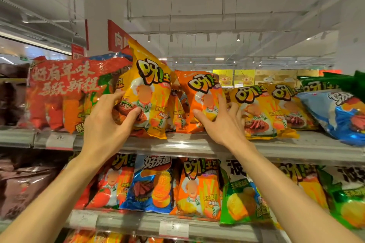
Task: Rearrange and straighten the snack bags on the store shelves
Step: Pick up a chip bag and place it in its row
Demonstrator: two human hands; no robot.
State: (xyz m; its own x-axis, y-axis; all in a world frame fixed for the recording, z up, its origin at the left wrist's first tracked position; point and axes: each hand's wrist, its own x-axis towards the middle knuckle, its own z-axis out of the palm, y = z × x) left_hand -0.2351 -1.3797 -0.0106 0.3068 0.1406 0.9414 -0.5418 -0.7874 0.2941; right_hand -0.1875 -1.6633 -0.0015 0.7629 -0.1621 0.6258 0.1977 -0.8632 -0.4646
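On the top shelf (197, 144) a tall yellow snack bag (152, 85) stands upright and tilted slightly. My left hand (106, 122) grips its lower left edge, thumb on the front. Right beside it an orange snack bag (199, 89) leans back. My right hand (221, 122) lies on the orange bag's lower front with fingers spread and straight. Further right on the same shelf lie two yellow bags (256, 112) of the same brand, tipped backwards.
A large red multipack (65, 85) stands at the left of the top shelf. Blue (339, 116) and green (339, 83) bags lie at the right end. The shelf below (138, 223) holds a row of upright orange, blue and green bags. Brown packs fill the far left.
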